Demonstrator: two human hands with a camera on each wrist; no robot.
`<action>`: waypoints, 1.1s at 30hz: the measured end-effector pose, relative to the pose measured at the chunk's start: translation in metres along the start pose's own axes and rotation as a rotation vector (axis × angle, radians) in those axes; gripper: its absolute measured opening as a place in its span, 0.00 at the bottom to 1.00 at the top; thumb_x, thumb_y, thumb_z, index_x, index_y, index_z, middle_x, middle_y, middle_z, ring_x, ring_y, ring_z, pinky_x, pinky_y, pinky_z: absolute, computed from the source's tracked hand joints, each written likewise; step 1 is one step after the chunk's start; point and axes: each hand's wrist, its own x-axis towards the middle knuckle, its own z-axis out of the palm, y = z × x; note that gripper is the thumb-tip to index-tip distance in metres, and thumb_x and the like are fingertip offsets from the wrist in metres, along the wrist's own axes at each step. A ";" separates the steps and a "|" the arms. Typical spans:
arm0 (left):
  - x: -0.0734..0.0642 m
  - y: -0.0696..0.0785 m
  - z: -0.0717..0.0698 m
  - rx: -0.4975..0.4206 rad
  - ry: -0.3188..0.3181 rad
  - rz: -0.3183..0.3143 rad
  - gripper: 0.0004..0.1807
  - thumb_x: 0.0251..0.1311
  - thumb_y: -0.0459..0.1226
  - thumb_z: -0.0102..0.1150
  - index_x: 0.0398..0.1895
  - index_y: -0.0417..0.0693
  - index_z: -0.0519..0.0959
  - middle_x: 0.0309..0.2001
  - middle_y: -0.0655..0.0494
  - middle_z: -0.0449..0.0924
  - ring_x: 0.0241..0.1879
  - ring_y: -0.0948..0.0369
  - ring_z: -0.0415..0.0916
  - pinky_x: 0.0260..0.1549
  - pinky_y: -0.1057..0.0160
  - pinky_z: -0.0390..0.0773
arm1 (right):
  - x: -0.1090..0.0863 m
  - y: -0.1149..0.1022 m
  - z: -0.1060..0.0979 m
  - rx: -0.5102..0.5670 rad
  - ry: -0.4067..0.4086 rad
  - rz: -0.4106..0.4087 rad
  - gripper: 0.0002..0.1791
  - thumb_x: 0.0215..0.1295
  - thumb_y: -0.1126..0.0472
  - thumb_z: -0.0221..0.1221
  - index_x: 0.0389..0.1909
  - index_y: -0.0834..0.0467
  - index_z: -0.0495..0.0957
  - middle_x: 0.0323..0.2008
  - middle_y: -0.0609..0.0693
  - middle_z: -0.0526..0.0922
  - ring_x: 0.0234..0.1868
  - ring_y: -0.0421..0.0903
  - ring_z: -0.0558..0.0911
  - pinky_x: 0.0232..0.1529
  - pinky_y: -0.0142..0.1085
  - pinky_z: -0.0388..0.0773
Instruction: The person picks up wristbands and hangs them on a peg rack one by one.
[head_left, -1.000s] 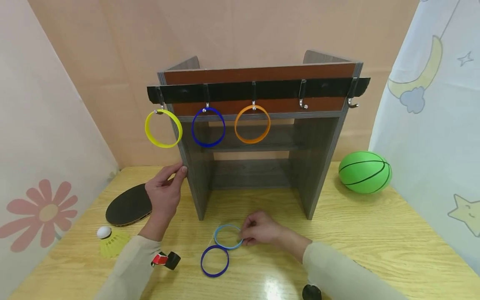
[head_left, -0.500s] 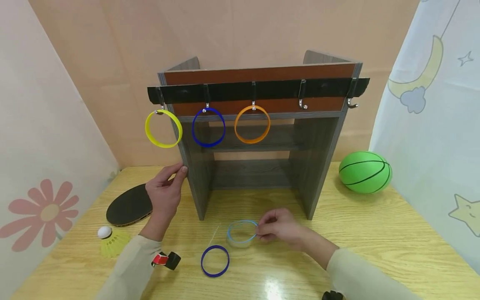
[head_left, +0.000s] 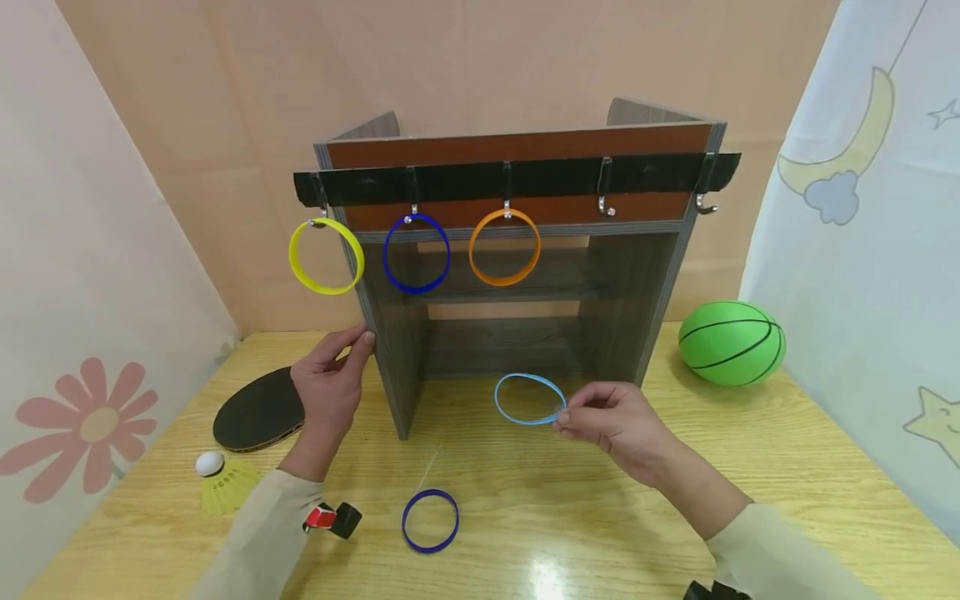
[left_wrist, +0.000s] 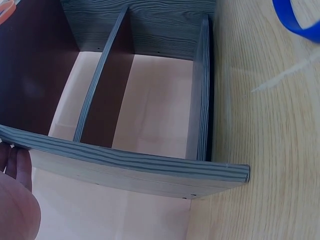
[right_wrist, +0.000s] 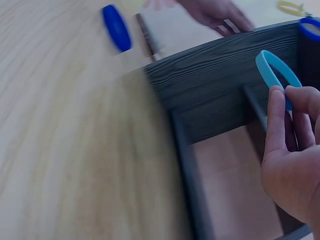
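Observation:
My right hand (head_left: 618, 429) pinches a light blue wristband (head_left: 534, 422) between thumb and fingertips, raised in front of the grey wooden shelf (head_left: 386, 367). The right wrist view shows this light blue band (right_wrist: 267, 72) held by its lower edge. At the shelf's left side panel, my left hand (head_left: 332, 383) grips the front edge with thumb and fingers. Yellow (head_left: 326, 290), blue (head_left: 417, 289) and orange (head_left: 504, 282) wristbands hang from the three left hooks of a black strip (head_left: 555, 177). A dark blue wristband (head_left: 429, 550) lies on the table.
Two bare hooks, the fourth (head_left: 604, 208) and the rightmost (head_left: 705, 205), are on the strip's right part. A black table tennis bat (head_left: 258, 412) and a yellow shuttlecock (head_left: 228, 483) lie at left. Right of the shelf sits a green ball (head_left: 731, 343).
My right hand has lifted the light blue wristband off the table and carried it up and to the right. The left hand stays on the shelf panel.

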 end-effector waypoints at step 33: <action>0.000 -0.001 0.000 -0.023 -0.005 -0.003 0.08 0.55 0.23 0.63 0.35 0.21 0.79 0.31 0.48 0.83 0.33 0.62 0.80 0.29 0.71 0.81 | 0.012 -0.102 0.009 0.400 -0.165 -0.437 0.12 0.65 0.80 0.49 0.36 0.72 0.81 0.36 0.63 0.83 0.38 0.53 0.84 0.44 0.35 0.79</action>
